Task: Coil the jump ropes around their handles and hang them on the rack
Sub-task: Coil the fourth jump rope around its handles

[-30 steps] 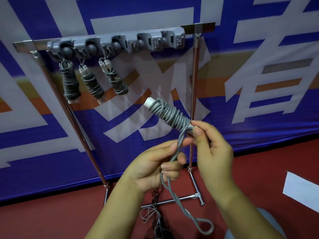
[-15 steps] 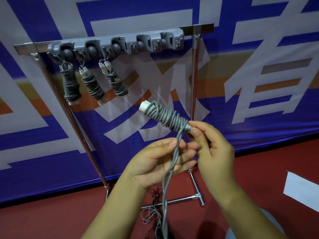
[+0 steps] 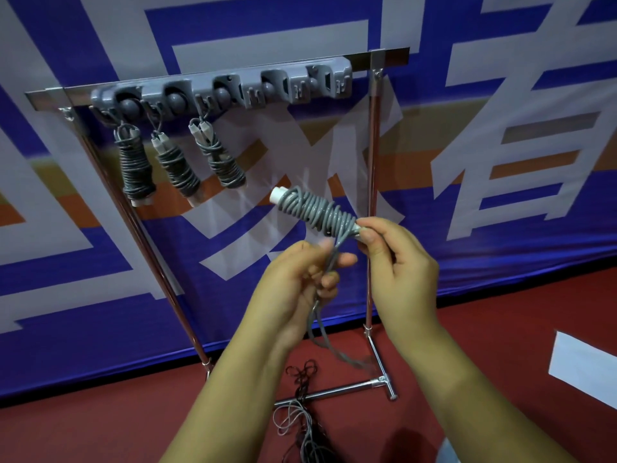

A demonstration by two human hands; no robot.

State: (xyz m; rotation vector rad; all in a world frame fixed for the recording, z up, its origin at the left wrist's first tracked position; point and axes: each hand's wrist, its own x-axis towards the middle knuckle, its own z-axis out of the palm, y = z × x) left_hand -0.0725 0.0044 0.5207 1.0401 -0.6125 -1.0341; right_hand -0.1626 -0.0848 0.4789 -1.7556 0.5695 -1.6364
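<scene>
The only writing is on the blue banner (image 3: 500, 228) hanging behind the rack (image 3: 217, 83): very large white characters, cropped by the frame and partly hidden. They look like Chinese script, but none shows whole enough to read. No labels, brands or numbers show elsewhere.

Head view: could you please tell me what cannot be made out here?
- Handles inside the coiled rope: wrapped over by cord.
- Free cord in the left hand: partly hidden by fingers.
- Rope pile on the floor: tangled, cut by the bottom edge.
- How the three hung ropes catch the rack: too small.
</scene>
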